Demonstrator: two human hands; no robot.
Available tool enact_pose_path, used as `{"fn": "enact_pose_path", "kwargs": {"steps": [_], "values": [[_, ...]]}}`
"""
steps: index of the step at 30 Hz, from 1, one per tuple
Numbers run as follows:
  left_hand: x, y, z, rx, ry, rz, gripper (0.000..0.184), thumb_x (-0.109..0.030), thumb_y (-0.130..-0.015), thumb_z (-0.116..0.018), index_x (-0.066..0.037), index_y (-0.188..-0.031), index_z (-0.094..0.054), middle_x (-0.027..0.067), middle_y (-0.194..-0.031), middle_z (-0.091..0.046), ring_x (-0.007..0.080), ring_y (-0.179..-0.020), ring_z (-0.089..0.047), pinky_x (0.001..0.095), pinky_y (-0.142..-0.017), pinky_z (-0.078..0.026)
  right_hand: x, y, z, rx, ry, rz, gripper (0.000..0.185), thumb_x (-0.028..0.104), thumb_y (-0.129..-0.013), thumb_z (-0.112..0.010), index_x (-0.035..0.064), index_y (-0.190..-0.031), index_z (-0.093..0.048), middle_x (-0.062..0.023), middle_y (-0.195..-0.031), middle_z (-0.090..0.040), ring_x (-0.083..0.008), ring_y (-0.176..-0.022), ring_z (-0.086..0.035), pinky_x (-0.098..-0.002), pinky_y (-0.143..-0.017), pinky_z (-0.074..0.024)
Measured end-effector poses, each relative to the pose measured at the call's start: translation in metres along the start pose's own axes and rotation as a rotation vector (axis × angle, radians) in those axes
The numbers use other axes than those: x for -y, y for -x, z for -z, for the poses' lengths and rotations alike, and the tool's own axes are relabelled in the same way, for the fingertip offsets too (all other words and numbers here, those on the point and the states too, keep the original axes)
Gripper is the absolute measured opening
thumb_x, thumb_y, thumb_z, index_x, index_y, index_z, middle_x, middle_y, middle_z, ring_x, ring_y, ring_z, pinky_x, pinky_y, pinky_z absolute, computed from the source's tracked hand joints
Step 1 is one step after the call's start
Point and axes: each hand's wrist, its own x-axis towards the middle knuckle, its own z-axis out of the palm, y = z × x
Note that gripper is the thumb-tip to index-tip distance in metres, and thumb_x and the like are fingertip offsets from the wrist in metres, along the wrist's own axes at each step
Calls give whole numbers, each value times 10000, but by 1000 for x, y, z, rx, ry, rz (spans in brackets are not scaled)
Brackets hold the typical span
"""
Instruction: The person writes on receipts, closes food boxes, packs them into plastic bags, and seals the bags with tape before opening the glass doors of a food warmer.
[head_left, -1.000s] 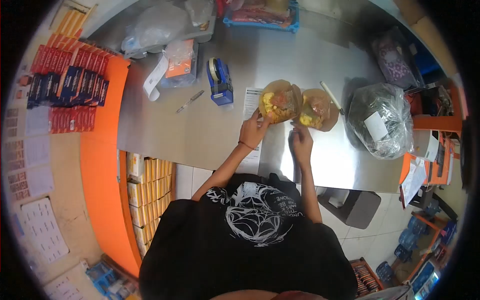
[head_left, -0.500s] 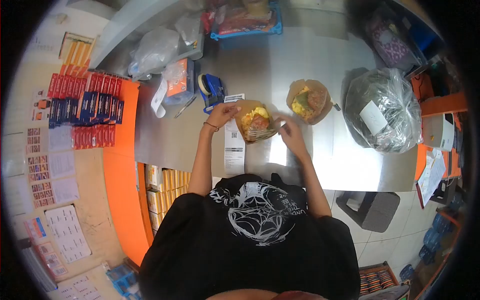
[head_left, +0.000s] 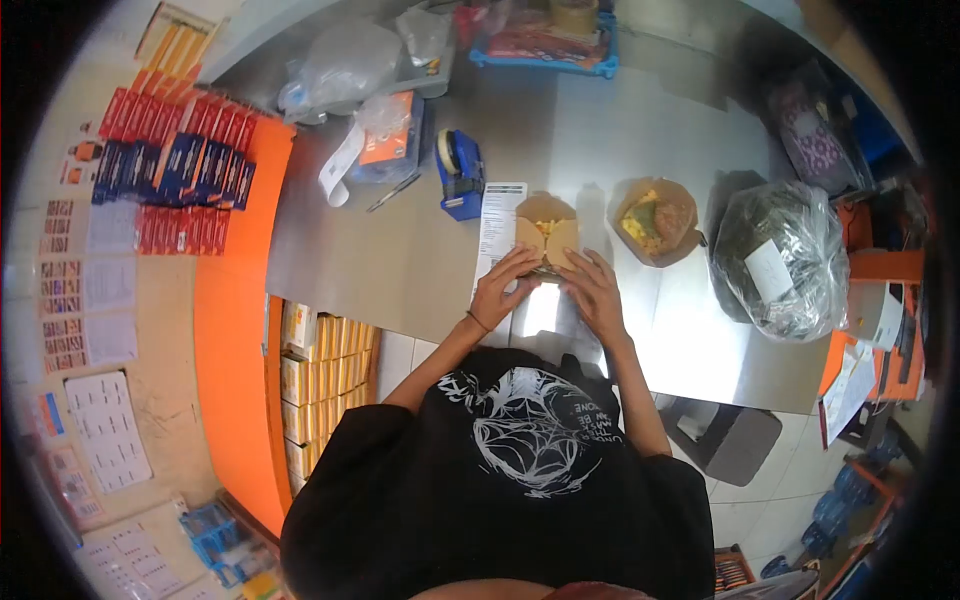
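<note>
A brown paper food box (head_left: 546,232) stands in front of me on the metal table, its two side flaps folded inward over yellow food. My left hand (head_left: 506,287) holds its near left side, and my right hand (head_left: 592,294) holds its near right side, fingers on the flaps. To the right lies a second brown box (head_left: 655,222), open, with yellow and reddish food in it. Under and left of the first box is a long printed receipt (head_left: 499,228).
Beyond the receipt stands a blue tape dispenser (head_left: 459,175), with a pen (head_left: 394,192) to its left. A tied clear plastic bag (head_left: 780,262) sits at the right. A blue tray (head_left: 545,60) and an orange-and-blue box (head_left: 390,138) are farther back.
The first box has been turned, and its flaps now fold over the food. My right hand has come down onto its near side, and my left hand has moved to its near left.
</note>
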Motion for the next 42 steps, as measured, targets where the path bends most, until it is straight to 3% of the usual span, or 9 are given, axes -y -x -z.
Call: {"fn": "enact_pose_path", "kwargs": {"steps": [5, 9, 12, 17, 26, 30, 32, 35, 42], "values": [[11, -5, -19, -336, 236, 182, 267, -98, -789, -687, -2, -1011, -575, 105, -1043, -635, 222, -1067, -577, 327, -893, -458, 2, -4, -24, -124, -431, -336, 175, 145, -799, -670, 71, -958, -668, -70, -1154, -601, -245, -1125, -477, -351, -955, -373], [26, -10, -21, -379, 390, 224, 387, -97, -812, -681, 3, -1100, -443, 117, -1024, -580, 163, -1031, -559, 295, -856, -467, 7, -27, -30, -196, -594, -469, 951, 233, -645, -816, 37, -1374, -236, -201, -1381, -271, -259, -1092, -479, -340, -908, -410], [35, -13, -27, -450, 508, 161, 469, -107, -801, -694, -20, -1158, -403, 120, -1119, -498, 197, -1051, -527, 310, -890, -451, 16, -66, -12, -95, -69, -148, 996, 223, -612, -828, 44, -1391, -234, -180, -1282, -379, -246, -1051, -482, -356, -900, -411], [30, -12, -12, -256, 689, 371, 448, -131, -813, -686, -51, -1172, -430, 102, -1115, -515, 192, -1048, -530, 328, -905, -443, 34, -75, 3, 145, -52, -201, 537, 251, -689, -764, 135, -1180, -580, -122, -1132, -495, -302, -1043, -471, -370, -910, -395], [10, -16, -9, -392, 11, 143, 200, -186, -800, -654, -68, -945, -581, 104, -973, -529, 286, -897, -519, 369, -789, -431, 63, -4, -23, 179, 509, -120, 407, 306, -896, -513, 203, -1290, -500, -50, -1440, -324, -326, -1309, -288, -502, -1072, -212], [6, -14, -1, -147, 8, 123, 203, -205, -785, -658, -81, -923, -576, 98, -968, -513, 281, -902, -491, 383, -798, -413, 45, -17, -9, 65, -14, -423, 381, 225, -892, -535, 163, -1268, -526, -83, -1378, -410, -287, -1076, -460, -393, -992, -306], [-4, -17, 8, -150, -63, 11, 240, -206, -749, -685, -74, -912, -569, 93, -977, -518, 281, -936, -477, 351, -808, -400, 37, -37, 2, 2, 75, -258, 363, 197, -878, -561, 130, -1235, -552, -134, -1051, -511, -277, -860, -468, -373, -840, -372], [-2, -24, 14, -91, -69, -49, 300, -239, -711, -712, -74, -912, -561, 91, -1007, -517, 284, -975, -471, 349, -813, -421, 35, -57, 17, 200, -104, -458, 363, 217, -836, -624, 99, -1175, -574, -123, -936, -452, -289, -911, -450, -373, -842, -371], [-31, -41, 20, 190, -182, 86, 344, -267, -671, -716, -70, -910, -567, 111, -925, -587, 294, -861, -588, 386, -768, -483, 14, -46, 18, 121, 45, -251, 384, 279, -756, -721, 13, -988, -568, -142, -982, -409, -295, -960, -433, -370, -845, -381]]}}
